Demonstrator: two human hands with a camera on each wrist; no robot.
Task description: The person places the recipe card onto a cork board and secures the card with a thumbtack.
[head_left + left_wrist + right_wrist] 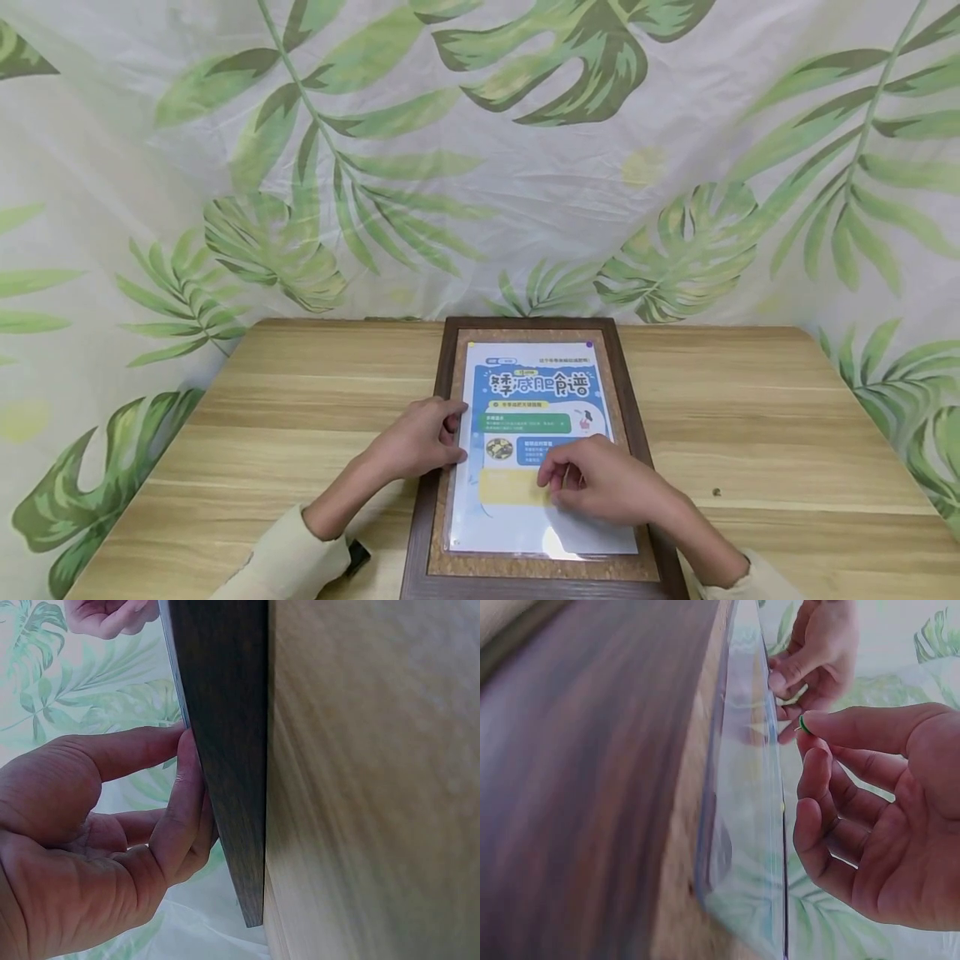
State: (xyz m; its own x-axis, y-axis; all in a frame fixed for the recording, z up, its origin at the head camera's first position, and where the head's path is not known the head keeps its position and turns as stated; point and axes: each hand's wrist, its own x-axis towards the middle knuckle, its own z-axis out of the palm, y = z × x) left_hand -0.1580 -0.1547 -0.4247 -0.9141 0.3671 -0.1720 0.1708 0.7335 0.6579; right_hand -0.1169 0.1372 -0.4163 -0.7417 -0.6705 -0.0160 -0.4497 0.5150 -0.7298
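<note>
Left hand (422, 437) pins the laminated sheet's (525, 508) left edge on the cork board (540, 568); right hand (600, 482) pinches a green pushpin (802, 724) above it. Best pressed straight down while the sheet stays flat.

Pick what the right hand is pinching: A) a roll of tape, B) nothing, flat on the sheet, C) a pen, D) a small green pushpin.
D: in the right wrist view the right hand pinches a small green pushpin between thumb and forefinger, just above the laminated sheet lying on the framed cork board.
</note>
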